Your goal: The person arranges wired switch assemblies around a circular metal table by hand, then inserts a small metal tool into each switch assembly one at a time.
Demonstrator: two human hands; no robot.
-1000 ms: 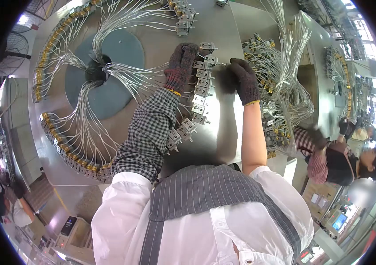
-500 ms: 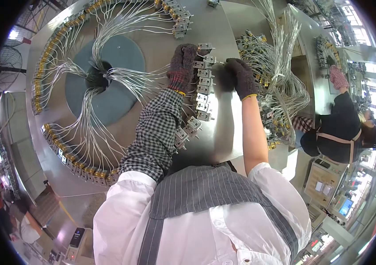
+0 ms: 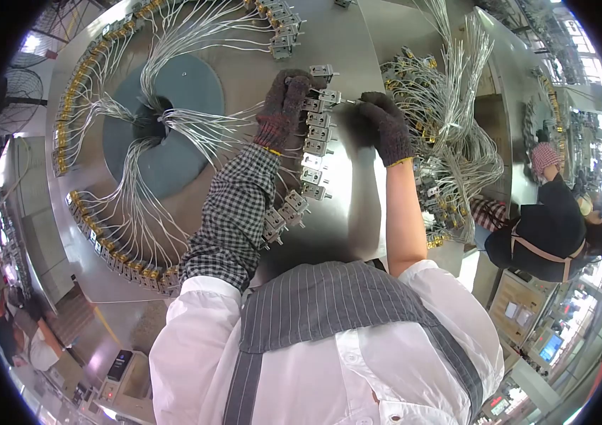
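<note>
Small metal thermostats, each a box with a short shaft and thin silvery tubes, stand in a curved row on the steel table. My left hand, in a dark knitted glove and checked sleeve, is closed against the back of one thermostat near the row's far end. That one sits a little right of its neighbours. From the other side, my gloved right hand pinches at the tip of its shaft; the fingertips partly hide the contact. One more thermostat lies just beyond my left fingers.
A grey disc with a dark central hole gathers tube bundles on the steel table. Further thermostats ring it. A heaped pile of tubed thermostats lies at right. Another person sits beyond it.
The view has shifted slightly, so the row appears a little further left. Both hands keep nearly the same hold at the same thermostat. The person at right has moved a little.
</note>
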